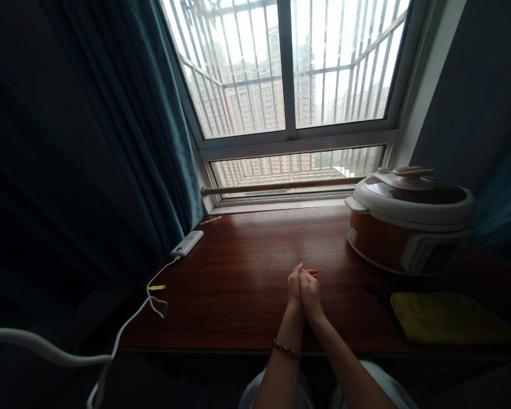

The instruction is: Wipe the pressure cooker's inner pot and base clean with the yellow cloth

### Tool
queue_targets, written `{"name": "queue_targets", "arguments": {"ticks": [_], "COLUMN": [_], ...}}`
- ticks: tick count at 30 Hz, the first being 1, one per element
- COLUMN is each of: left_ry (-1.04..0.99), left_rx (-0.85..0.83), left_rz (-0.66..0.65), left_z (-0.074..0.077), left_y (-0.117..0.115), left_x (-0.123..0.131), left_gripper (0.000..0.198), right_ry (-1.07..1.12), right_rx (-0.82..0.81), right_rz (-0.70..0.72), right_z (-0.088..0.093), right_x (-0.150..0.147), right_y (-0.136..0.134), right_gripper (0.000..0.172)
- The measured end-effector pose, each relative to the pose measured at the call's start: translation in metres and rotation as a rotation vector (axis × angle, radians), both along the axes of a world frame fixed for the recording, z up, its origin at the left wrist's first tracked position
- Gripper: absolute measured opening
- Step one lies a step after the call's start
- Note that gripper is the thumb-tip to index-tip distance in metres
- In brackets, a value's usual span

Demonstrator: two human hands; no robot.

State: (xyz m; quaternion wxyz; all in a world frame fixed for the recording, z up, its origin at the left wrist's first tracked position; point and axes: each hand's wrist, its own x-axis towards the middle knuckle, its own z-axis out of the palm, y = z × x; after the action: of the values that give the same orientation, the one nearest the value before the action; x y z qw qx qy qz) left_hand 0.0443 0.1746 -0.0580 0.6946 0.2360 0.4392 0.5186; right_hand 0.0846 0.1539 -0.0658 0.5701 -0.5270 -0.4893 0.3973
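My left hand [295,287] and my right hand [310,289] are clasped together over the front middle of the brown wooden desk [247,284]. Their fingers are closed and pressed against each other. Whatever lies between the palms, if anything, is hidden. A beaded bracelet [287,348] circles my left wrist. Both forearms reach in from the bottom edge, above my light-coloured clothing. No loose object touches either hand.
At the right stands an orange and white electric cooker [409,227], with a yellow-green pouch [447,318] before it. A white power strip [188,243] lies at left, its white cable [128,324] running off the desk. Behind are a barred window [289,113] and blue curtain [140,130].
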Motion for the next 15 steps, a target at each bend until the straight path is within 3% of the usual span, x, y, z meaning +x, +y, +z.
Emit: {"name": "queue_targets", "arguments": {"ticks": [15], "left_ry": [0.062], "left_rx": [0.039], "left_rz": [0.025], "left_z": [0.0017], "left_y": [-0.0021], "left_x": [0.0017], "left_gripper": [0.049], "right_ry": [0.014], "right_rx": [-0.021], "right_rz": [0.003], "right_z": [0.0026], "right_x": [0.0011], "right_y": [-0.0014], "right_gripper": [0.034]}}
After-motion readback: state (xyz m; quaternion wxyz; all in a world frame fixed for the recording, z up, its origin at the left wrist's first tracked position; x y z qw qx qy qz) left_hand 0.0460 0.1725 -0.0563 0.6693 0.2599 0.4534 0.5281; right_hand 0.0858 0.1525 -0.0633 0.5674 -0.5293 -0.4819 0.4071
